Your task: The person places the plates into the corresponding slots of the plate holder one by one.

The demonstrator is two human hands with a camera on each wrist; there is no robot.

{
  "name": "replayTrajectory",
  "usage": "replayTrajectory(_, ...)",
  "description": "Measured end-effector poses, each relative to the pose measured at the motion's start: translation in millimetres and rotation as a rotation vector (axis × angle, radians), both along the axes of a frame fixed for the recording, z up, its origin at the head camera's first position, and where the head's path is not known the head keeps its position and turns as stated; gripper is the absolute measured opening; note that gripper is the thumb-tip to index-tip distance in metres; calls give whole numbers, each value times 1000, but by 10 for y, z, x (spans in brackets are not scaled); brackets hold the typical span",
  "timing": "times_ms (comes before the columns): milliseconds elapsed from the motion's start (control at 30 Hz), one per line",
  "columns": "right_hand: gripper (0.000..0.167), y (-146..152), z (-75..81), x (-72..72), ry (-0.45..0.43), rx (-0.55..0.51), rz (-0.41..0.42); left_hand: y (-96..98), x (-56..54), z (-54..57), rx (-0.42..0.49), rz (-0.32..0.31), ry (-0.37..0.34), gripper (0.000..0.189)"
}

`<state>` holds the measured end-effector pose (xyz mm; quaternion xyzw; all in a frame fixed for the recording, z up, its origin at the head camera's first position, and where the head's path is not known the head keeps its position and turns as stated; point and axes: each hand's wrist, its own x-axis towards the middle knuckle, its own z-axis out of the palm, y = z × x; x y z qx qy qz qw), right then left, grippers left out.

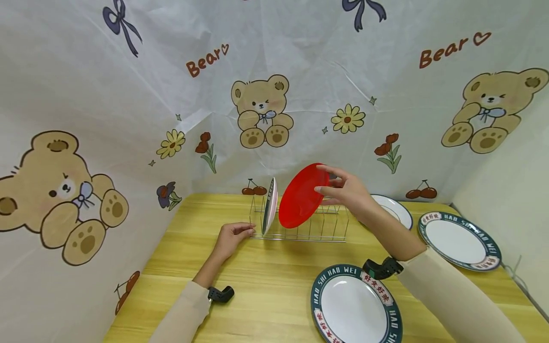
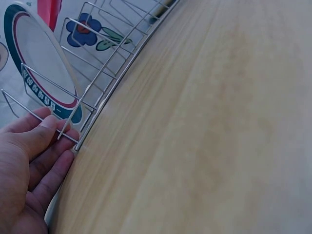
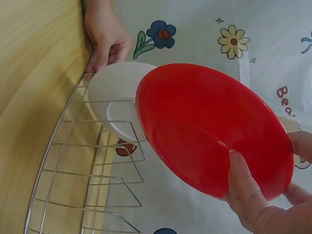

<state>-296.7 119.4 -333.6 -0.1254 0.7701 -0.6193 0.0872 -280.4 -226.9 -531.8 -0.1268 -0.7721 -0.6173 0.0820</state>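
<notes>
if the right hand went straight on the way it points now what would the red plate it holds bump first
Probably the standing plate in the wire rack, just beyond the red plate that the right hand holds, though depth is unclear.

Rack (image 1: 301, 239) in all views

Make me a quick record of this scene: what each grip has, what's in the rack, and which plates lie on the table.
Right grip: holds red plate by its edge, tilted
Left grip: pinches the left end of the wire rack
In rack: green-rimmed plate, standing on edge toward the left end
On table: front plate; right plate; back plate, partly hidden by the right arm
</notes>
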Motion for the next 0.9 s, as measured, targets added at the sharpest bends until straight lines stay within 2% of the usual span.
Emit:
replayTrajectory(400, 68, -141, -2, -157, 13, 20, 113, -7, 18, 38, -27, -7, 11, 21)
replayTrajectory(667, 69, -257, -67, -222, 10, 47, 158, 11, 27, 58, -29, -4, 16, 19)
replayTrajectory(900, 70, -345, -33, -238, 52, 95, 178, 7, 32, 56, -25, -1, 18, 20)
